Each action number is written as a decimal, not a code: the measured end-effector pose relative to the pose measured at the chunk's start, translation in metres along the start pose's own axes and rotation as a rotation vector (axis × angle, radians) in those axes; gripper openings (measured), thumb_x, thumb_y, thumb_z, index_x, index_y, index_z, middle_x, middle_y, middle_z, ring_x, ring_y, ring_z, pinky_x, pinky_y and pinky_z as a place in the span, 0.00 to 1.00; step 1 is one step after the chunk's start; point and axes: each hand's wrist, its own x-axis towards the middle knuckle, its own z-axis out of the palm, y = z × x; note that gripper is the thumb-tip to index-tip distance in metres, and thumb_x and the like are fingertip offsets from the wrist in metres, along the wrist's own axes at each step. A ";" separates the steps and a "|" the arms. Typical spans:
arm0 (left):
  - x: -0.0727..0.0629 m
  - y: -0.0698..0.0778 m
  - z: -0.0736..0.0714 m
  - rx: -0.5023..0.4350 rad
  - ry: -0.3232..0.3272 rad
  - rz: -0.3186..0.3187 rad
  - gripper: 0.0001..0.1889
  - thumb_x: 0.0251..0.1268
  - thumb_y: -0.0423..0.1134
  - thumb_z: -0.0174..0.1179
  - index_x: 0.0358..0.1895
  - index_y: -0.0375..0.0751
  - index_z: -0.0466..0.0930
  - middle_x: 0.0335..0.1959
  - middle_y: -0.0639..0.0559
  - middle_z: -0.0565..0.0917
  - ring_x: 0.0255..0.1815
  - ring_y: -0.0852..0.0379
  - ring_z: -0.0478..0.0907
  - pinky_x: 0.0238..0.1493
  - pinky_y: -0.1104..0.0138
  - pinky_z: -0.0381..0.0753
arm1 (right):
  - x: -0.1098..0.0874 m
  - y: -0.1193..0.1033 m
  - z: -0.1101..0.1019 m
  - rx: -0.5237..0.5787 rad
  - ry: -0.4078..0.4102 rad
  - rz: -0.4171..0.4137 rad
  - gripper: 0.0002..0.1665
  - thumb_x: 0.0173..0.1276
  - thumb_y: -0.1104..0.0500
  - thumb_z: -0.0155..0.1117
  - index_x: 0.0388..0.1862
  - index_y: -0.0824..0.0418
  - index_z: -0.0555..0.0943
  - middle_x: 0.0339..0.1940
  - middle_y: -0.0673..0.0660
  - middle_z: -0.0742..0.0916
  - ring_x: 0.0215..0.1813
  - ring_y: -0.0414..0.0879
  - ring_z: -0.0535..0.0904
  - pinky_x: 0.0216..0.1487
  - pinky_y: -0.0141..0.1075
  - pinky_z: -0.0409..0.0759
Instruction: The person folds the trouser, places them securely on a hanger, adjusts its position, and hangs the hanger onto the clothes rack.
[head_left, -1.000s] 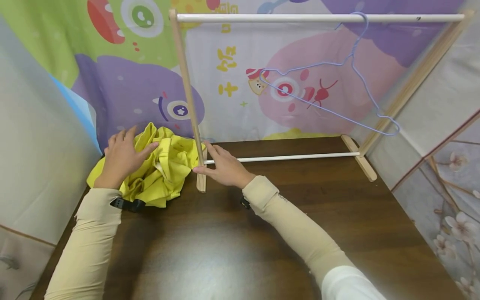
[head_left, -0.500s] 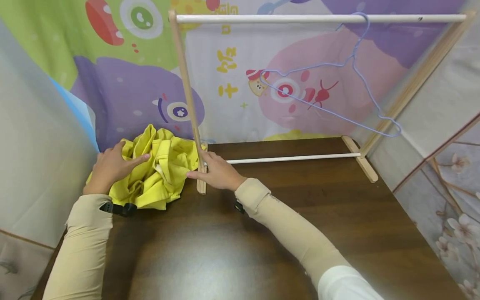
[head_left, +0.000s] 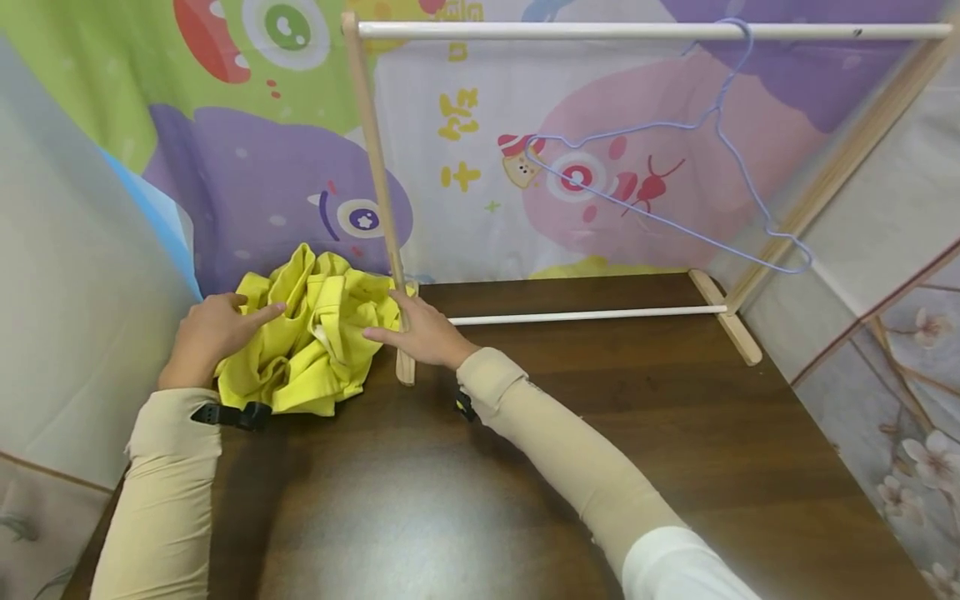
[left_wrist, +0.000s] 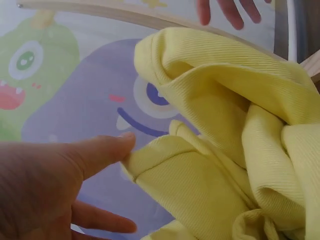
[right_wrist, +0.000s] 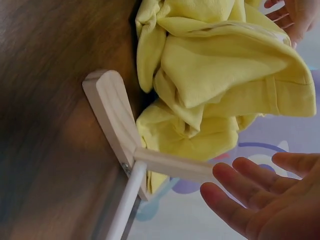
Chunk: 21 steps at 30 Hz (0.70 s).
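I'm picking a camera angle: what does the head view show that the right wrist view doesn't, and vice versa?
Only the head view: the blue hanger on the white top rod, and both tan sleeves.
Only the right wrist view: the joint where the lower rod meets the cloth-side foot, hidden behind the right hand in the head view.
Both: yellow cloth, left hand, right hand, parts of the lower rod, cloth-side foot and upright, dark tabletop, cartoon backdrop.

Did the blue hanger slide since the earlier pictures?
No, neither way: the blue hanger hangs at the same spot on the top bar, left of its dark mark.
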 end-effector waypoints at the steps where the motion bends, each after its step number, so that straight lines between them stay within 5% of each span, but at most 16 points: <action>1: -0.001 0.000 -0.001 0.007 -0.010 -0.001 0.55 0.65 0.74 0.38 0.70 0.19 0.55 0.65 0.17 0.62 0.61 0.18 0.61 0.59 0.34 0.65 | 0.001 -0.001 0.001 0.011 -0.001 0.001 0.52 0.65 0.30 0.56 0.79 0.55 0.54 0.77 0.61 0.64 0.76 0.55 0.63 0.72 0.50 0.65; 3: -0.002 0.000 -0.003 0.007 -0.024 -0.007 0.53 0.65 0.74 0.38 0.68 0.21 0.61 0.62 0.19 0.68 0.57 0.19 0.66 0.54 0.36 0.69 | 0.003 -0.004 0.005 0.029 0.002 0.004 0.52 0.65 0.30 0.57 0.79 0.55 0.54 0.77 0.60 0.66 0.75 0.54 0.64 0.72 0.49 0.66; 6: -0.001 0.001 -0.001 -0.023 -0.015 -0.016 0.44 0.64 0.74 0.41 0.44 0.29 0.78 0.35 0.33 0.80 0.36 0.32 0.75 0.37 0.48 0.75 | 0.008 -0.010 0.010 0.058 0.019 0.005 0.52 0.64 0.30 0.58 0.78 0.54 0.56 0.76 0.58 0.67 0.75 0.53 0.65 0.71 0.49 0.66; 8: 0.001 0.002 0.001 -0.044 0.003 -0.017 0.37 0.63 0.74 0.43 0.25 0.38 0.71 0.20 0.47 0.69 0.26 0.46 0.69 0.29 0.58 0.69 | 0.011 -0.014 0.014 0.068 0.032 0.015 0.53 0.63 0.29 0.59 0.78 0.52 0.56 0.76 0.56 0.67 0.75 0.53 0.64 0.71 0.49 0.67; 10: 0.003 0.003 0.004 -0.054 0.024 -0.027 0.35 0.62 0.75 0.45 0.19 0.44 0.61 0.17 0.54 0.59 0.22 0.52 0.63 0.26 0.62 0.64 | 0.014 -0.016 0.018 0.076 0.041 0.015 0.53 0.62 0.29 0.60 0.78 0.51 0.56 0.76 0.56 0.67 0.75 0.53 0.65 0.71 0.48 0.67; 13: 0.005 0.005 0.005 -0.036 0.048 -0.053 0.38 0.60 0.75 0.47 0.23 0.37 0.70 0.19 0.45 0.70 0.27 0.42 0.70 0.29 0.55 0.70 | 0.018 -0.018 0.026 0.043 0.039 0.027 0.54 0.60 0.27 0.61 0.78 0.49 0.56 0.75 0.58 0.69 0.74 0.53 0.67 0.70 0.46 0.69; 15: 0.005 0.005 0.005 -0.022 0.052 -0.089 0.45 0.59 0.76 0.47 0.41 0.27 0.77 0.35 0.28 0.78 0.40 0.28 0.73 0.40 0.44 0.74 | 0.019 -0.019 0.031 0.017 0.033 0.032 0.55 0.59 0.27 0.61 0.78 0.48 0.56 0.73 0.59 0.70 0.72 0.53 0.68 0.69 0.45 0.70; 18: 0.006 0.004 0.004 -0.013 0.038 -0.135 0.55 0.57 0.76 0.48 0.63 0.21 0.65 0.61 0.17 0.66 0.59 0.17 0.61 0.54 0.31 0.63 | 0.020 -0.019 0.036 -0.017 0.022 0.058 0.56 0.57 0.25 0.61 0.78 0.47 0.55 0.72 0.60 0.71 0.71 0.52 0.70 0.68 0.44 0.71; 21: 0.008 0.002 0.004 -0.014 0.000 -0.150 0.54 0.58 0.75 0.49 0.61 0.18 0.65 0.60 0.17 0.67 0.59 0.18 0.62 0.55 0.31 0.64 | 0.022 -0.021 0.040 -0.009 0.000 0.080 0.57 0.58 0.26 0.61 0.79 0.49 0.54 0.73 0.59 0.71 0.71 0.51 0.70 0.68 0.43 0.71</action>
